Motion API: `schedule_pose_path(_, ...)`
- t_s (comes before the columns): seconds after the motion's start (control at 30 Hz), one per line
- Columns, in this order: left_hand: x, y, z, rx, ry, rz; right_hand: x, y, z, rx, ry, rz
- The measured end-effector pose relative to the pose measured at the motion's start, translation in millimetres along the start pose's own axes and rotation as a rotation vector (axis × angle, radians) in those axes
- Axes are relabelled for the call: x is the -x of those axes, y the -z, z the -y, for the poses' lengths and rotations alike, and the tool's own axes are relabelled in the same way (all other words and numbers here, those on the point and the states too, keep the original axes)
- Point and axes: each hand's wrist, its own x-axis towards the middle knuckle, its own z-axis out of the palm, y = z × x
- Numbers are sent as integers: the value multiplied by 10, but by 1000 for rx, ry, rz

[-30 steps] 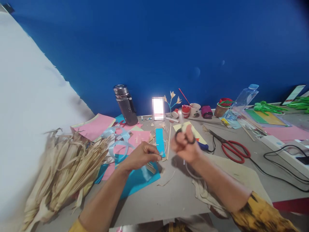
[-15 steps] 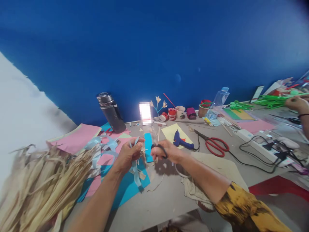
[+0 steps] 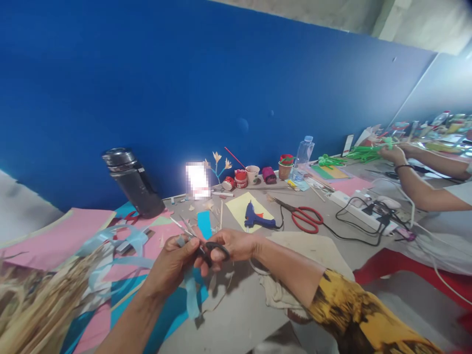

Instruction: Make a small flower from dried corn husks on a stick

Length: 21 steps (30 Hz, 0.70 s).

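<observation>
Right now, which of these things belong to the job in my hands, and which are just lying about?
In hand:
- black-handled scissors, in your right hand
- pale blue strip, in your left hand

Apparently just lying about:
- blue glue gun
- red-handled scissors
- dark flask
- clear bottle

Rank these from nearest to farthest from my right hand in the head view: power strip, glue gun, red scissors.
From the right hand:
1. Glue gun, just beyond, rightward.
2. Red scissors, right of it.
3. Power strip, farthest right.
</observation>
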Motion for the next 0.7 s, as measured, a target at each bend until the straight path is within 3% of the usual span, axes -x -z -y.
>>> schedule_pose_path(0.07,-19,17,12,24,-16,-89,4,8,11,-14,1,-10)
schedule_pose_path(0.13,-41,28,30,15,-44,-154,-6,-10,43,41,5,-112)
schedule_pose_path(0.27,-92,43,29,15,-118,-227,38,37,231,374,50,-534)
schedule_pose_path(0.4,-171,132,-9,188,-111,-287,460,362,575,912,109,-1053)
schedule_pose_path(0.47,-214,185,-5,279,-65,-261,803,573,722,1131,-22,-1310)
schedule_pose_path(0.53,-245,213,18,336,-10,-202,1141,760,808,1323,-295,-1474)
schedule_pose_path(0.57,-254,216,32,352,11,-175,1284,838,825,1344,-488,-1481)
schedule_pose_path(0.7,-257,183,70,376,15,-144,1607,1023,762,1250,-699,-1450)
